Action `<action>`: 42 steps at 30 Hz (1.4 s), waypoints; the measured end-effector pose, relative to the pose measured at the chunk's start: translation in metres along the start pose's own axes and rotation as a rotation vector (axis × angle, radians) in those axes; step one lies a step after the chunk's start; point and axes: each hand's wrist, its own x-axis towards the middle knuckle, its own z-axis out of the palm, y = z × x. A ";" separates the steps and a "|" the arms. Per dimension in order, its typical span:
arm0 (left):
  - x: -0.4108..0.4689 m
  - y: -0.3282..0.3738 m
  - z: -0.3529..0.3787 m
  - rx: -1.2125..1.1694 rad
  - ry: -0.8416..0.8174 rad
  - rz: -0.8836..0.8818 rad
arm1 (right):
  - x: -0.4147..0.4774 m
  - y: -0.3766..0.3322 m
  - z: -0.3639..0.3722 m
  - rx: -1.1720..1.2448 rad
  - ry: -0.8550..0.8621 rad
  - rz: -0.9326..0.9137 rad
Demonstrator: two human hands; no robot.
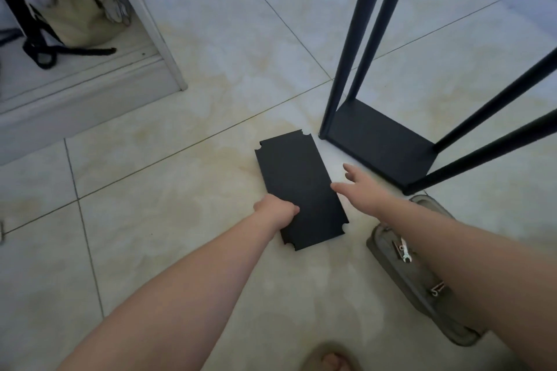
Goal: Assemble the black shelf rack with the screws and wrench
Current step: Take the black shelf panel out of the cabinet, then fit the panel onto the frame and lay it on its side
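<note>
A flat black rectangular shelf panel with notched corners is seen low over a pale tiled floor; whether it rests on the tiles or is raised slightly cannot be told. Its long axis runs away from the person, the far end leaning a little left.

The panel's left long edge, towards the near end, is gripped by the left hand, whose fingers are curled over onto the top face. The right hand is held just over the opposite long edge, its fingers straight and spread, holding nothing. The panel lies directly between the two sets of fingers, so the left hand is the one in contact.

Beyond and to the right of the right fingers, close by, a black metal rack frame stands upright: four slim poles rising from a fitted bottom shelf.

Nearer than the right fingers, partly under that forearm, a grey sandal carries a small silver wrench and what appear to be screws.

Judged from this, the panel must be carried rightward and away to meet the poles.
</note>
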 end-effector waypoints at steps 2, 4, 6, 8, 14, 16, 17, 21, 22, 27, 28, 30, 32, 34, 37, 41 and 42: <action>-0.019 0.032 -0.013 0.036 0.020 0.089 | -0.026 -0.016 -0.018 -0.036 0.097 -0.081; -0.040 0.068 -0.027 0.046 0.043 0.190 | -0.057 -0.032 -0.039 -0.022 0.212 -0.143; -0.065 0.105 -0.042 0.044 0.078 0.300 | -0.092 -0.046 -0.060 0.023 0.322 -0.187; -0.089 0.143 -0.053 0.010 0.118 0.417 | -0.131 -0.058 -0.082 0.076 0.427 -0.235; -0.159 0.234 -0.069 -0.109 0.235 0.696 | -0.230 -0.074 -0.123 0.147 0.668 -0.344; -0.179 0.256 -0.070 -0.125 0.256 0.767 | -0.252 -0.074 -0.134 0.139 0.746 -0.370; -0.188 0.265 -0.071 -0.132 0.277 0.803 | -0.260 -0.074 -0.139 0.140 0.780 -0.382; -0.205 0.289 -0.077 -0.127 0.384 0.944 | -0.266 -0.076 -0.168 0.157 0.819 -0.361; -0.206 0.293 -0.078 -0.129 0.395 0.976 | -0.263 -0.079 -0.176 0.181 0.813 -0.337; -0.205 0.307 -0.087 -0.048 0.404 1.022 | -0.234 -0.090 -0.216 0.365 0.807 -0.351; -0.205 0.308 -0.087 0.005 0.400 1.019 | -0.227 -0.090 -0.221 0.372 0.825 -0.350; -0.207 0.310 -0.086 0.095 0.380 1.020 | -0.214 -0.089 -0.233 0.377 0.849 -0.319; -0.210 0.311 -0.084 0.166 0.368 1.035 | -0.202 -0.091 -0.246 0.373 0.858 -0.271; -0.213 0.310 -0.085 0.203 0.378 1.052 | -0.192 -0.095 -0.258 0.338 0.862 -0.264; -0.218 0.307 -0.093 0.197 0.406 1.053 | -0.183 -0.105 -0.267 0.350 0.863 -0.342; -0.236 0.300 -0.117 0.170 0.494 1.063 | -0.186 -0.130 -0.274 0.343 0.833 -0.458; -0.245 0.297 -0.125 0.154 0.518 1.070 | -0.190 -0.138 -0.275 0.335 0.821 -0.491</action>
